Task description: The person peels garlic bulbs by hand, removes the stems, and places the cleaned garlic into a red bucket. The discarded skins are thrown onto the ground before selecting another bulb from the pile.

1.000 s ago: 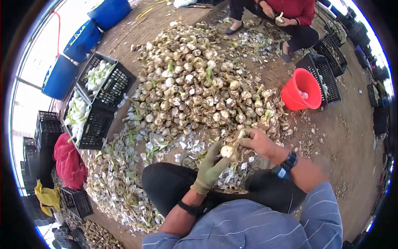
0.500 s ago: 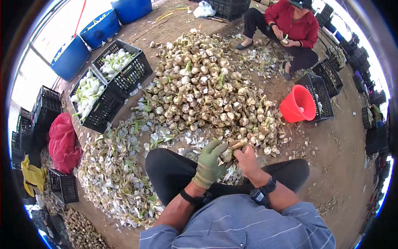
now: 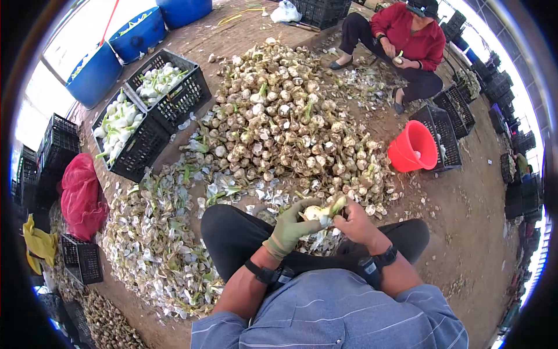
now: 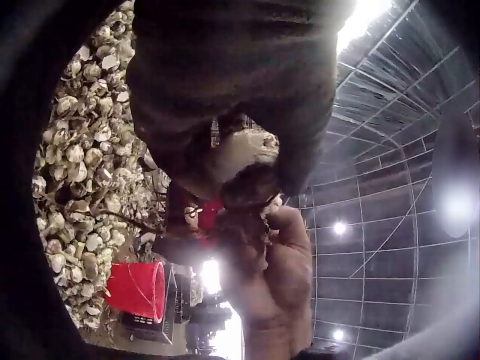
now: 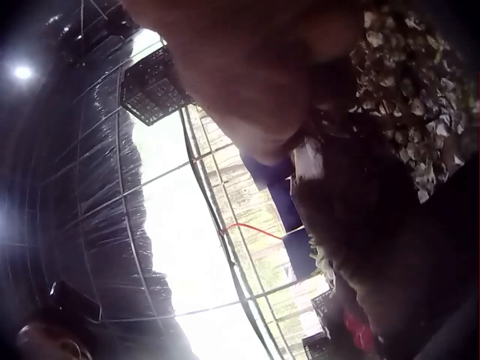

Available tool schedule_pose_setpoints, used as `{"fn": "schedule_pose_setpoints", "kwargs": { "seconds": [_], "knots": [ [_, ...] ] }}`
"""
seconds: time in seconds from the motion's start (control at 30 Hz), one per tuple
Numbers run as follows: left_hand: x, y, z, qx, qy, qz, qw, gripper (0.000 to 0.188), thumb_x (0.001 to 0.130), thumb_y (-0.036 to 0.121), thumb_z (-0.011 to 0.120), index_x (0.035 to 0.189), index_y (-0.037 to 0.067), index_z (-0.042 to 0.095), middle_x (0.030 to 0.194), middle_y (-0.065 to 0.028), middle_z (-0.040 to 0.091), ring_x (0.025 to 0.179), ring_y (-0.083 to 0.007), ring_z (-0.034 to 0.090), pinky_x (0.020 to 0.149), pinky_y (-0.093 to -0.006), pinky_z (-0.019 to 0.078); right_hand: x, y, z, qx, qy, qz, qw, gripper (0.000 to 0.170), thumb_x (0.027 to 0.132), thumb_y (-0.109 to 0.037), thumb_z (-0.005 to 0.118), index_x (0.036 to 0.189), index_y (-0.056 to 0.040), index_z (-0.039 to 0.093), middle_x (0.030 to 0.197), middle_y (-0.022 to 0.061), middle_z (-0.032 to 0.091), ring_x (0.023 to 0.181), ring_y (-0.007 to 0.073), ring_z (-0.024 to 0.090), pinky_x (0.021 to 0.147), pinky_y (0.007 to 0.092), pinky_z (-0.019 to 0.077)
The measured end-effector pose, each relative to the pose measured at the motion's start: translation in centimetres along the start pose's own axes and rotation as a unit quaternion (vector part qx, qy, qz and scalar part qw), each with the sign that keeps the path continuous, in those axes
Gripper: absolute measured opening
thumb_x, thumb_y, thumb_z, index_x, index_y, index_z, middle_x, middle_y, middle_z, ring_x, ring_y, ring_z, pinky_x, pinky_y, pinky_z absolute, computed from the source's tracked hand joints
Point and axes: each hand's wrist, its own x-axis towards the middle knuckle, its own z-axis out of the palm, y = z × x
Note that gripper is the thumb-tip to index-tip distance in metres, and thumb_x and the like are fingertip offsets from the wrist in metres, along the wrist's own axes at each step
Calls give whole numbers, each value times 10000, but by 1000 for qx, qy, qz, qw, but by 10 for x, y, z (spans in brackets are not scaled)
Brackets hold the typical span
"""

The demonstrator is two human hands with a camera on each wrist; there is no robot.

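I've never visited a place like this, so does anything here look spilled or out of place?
Loose peelings lie scattered over the floor on the left, spreading beside the heap of bulbs, so it looks messy. The red bucket appears tilted, its mouth facing sideways.

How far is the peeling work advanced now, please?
Part looks done: white bulbs sit in two crates, and loose skins lie heaped. In hand is one pale bulb, held by the left hand, its stalk in the right hand. Left, it seems: the large brownish pile, so much remains.
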Motion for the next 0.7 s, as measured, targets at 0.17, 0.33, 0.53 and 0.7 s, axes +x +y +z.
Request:
{"fn": "schedule_pose_setpoints", "kwargs": {
  "seconds": [0.17,0.33,0.53,0.7],
  "knots": [
    [4,-13,-7,-47,-15,14,999,536,863,139,631,1361,-19,513,1126,-71,638,950,-116,619,817,-261,529,0,1,-6,39,17,121,992,380,852,-181,684,1191,-19,626,1040,102,689,950,171,628,866,343,504],
    [3,-9,5,50,26,61,997,586,841,128,729,1368,2,509,1144,-56,634,984,-100,604,839,-261,521,1,-14,23,49,84,66,993,360,905,-211,719,1186,-3,633,1050,76,710,942,143,640,853,318,508],
    [4,-1,7,122,60,55,989,530,872,123,647,1373,13,513,1036,-47,666,834,-102,622,725,-234,520,0,-6,23,130,77,59,987,183,942,-124,666,1087,-14,656,964,71,707,879,131,641,792,297,502],
    [3,-9,4,-7,14,-36,999,453,954,336,557,1292,36,571,942,-44,679,737,-133,643,604,-267,522,-3,-15,2,-41,49,-61,996,131,914,-106,684,1030,-46,670,899,84,653,836,195,617,777,324,486]
  ]
}}
